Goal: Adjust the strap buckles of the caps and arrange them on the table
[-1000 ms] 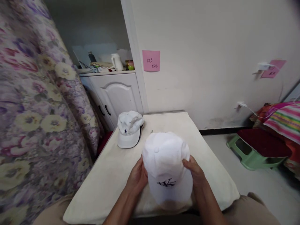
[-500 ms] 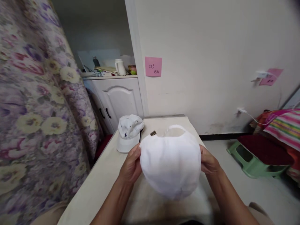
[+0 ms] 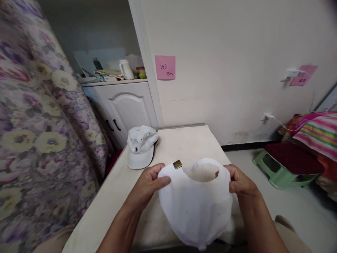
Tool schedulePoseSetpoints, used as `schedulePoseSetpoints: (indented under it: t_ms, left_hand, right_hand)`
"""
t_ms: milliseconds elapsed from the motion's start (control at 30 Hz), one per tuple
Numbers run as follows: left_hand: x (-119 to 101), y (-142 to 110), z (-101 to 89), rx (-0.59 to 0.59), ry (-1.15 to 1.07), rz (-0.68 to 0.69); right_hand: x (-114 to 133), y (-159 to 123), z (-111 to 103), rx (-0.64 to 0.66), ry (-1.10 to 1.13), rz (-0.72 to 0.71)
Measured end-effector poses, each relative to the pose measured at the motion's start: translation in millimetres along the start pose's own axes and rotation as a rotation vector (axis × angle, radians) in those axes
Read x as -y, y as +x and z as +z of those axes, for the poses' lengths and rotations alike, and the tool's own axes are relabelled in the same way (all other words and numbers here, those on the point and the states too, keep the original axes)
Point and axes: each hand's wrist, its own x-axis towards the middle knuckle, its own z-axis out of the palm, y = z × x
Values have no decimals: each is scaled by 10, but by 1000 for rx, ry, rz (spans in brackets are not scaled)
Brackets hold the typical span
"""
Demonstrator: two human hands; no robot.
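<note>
White cap [image 3: 196, 211] is held in both hands over the near part of the table [image 3: 184, 140]; contact with the tabletop cannot be told. Left side of the back rim is pinched by the left hand [image 3: 150, 179], thumb on top; right side is gripped by the right hand [image 3: 242, 182].

Orientation: crown button [image 3: 202, 247] is pointed at the wearer, back opening is faced away toward the wall [image 3: 210, 77]. Visible long axis is run fore-aft, opening to button. Brim is hidden, so its heading can't be told. Brass buckle [image 3: 177, 164] is seated left of the opening; strap [image 3: 209, 161] is arched on the far side.

Edges: far table edge is set along the wall; right edge is partly covered by the right hand. Grey cap [image 3: 140, 146] is placed near the left edge, brim toward the wearer, apart from the left hand. Room: tabletop is seen between white cap and far edge; to the right, floor [image 3: 242, 161] is seen between table and stool [image 3: 273, 172].
</note>
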Motion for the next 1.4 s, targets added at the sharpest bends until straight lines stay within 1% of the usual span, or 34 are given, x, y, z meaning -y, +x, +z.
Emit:
schedulePoseSetpoints:
  t_ms: [100,167,267,333,433,533,600,667,767,933,1000,1067,1167,1300,1400]
  left_hand:
    - [-41,11,-9,-20,34,18]
    - [-65,16,-32,-29,62,42]
    - [-88,-2,-74,-22,154,93]
    - [-84,-31,-87,-2,237,110]
    - [-42,-86,-65,35,331,64]
    - [20,-136,-19,48,336,-6]
    - [51,-163,8,46,319,-31]
    - [63,-185,29,41,318,-44]
    - [53,-214,54,39,322,-45]
    - [-16,-282,93,19,382,67]
    - [-50,-315,111,29,398,85]
    - [-74,-344,129,58,386,63]
    - [-71,-362,143,65,350,29]
    - [2,-338,115,60,263,-3]
    - [58,-311,81,102,209,-27]
  right_hand:
    - [51,12,106,-67,-10,-30]
    - [65,33,140,-80,-53,-74]
    - [64,53,118,-62,-170,-123]
    - [57,51,82,-37,-249,-78]
    - [55,49,59,47,-325,75]
    - [76,71,104,140,-363,188]
    - [102,92,163,152,-402,197]
    - [135,105,231,127,-451,157]
    - [183,92,333,34,-482,94]
    - [251,0,478,-95,-429,28]
    - [285,-38,538,-141,-417,24]
    - [327,-71,601,-181,-395,40]
    - [390,-110,682,-195,-353,47]
    - [417,-142,744,-200,-371,14]
    - [385,-131,779,-242,-408,-5]
